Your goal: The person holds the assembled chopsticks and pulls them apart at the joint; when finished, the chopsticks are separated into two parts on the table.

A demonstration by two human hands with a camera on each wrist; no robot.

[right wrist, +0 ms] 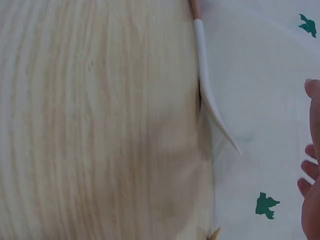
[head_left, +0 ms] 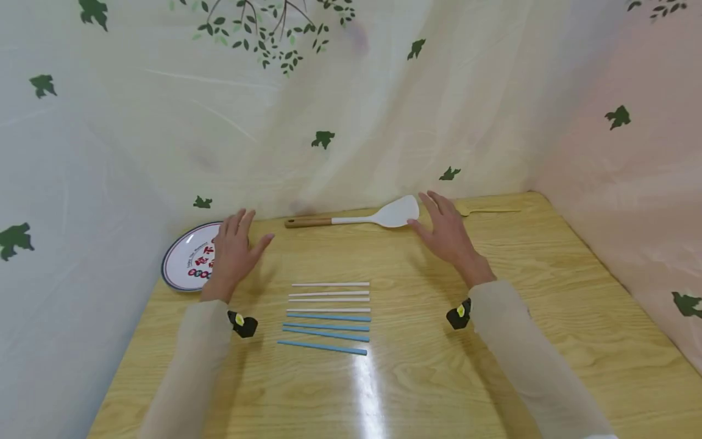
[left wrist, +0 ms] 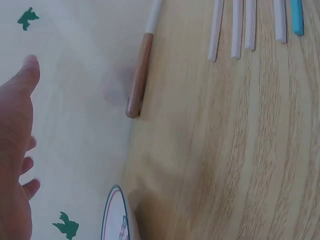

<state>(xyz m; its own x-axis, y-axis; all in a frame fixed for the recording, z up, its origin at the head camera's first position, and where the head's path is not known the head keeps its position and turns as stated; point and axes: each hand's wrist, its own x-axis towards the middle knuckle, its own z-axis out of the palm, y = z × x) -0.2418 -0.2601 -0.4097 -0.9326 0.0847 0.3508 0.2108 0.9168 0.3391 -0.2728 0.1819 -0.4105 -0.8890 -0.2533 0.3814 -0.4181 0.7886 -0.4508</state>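
We're looking at a wood-grain tabletop [head_left: 411,378], glossy enough to be throwing a bright glare streak, with creased pale cloth [head_left: 373,122] hanging behind it and showing green prints [head_left: 323,139]. Four slim whitish chopsticks [head_left: 329,300] and four blue chopsticks [head_left: 329,327] are lying near-parallel mid-tabletop. Along the back edge, by the cloth, we're seeing the spatula [head_left: 356,219]: brown wood-look handle pointing left, white neck, broad white blade pointing right; edge-on in the right wrist view, that blade is curving. The plate [head_left: 178,262] is sitting at back left: round, white, dark line circling the rim, red characters and smaller lettering running across the face. The left hand [head_left: 236,256] is hovering over the plate, the right hand [head_left: 446,235] by the blade; on both, the grip is standing spread, thumb out from the fingers. In the head view the left hand is covering the plate's right side; the left wrist view is catching only a cut-off slice of it. Both hands are running out of frame in the wrist views. Right of the right hand, a thin yellowish thing [head_left: 493,211] is lying along the edge; we're not managing to identify it.
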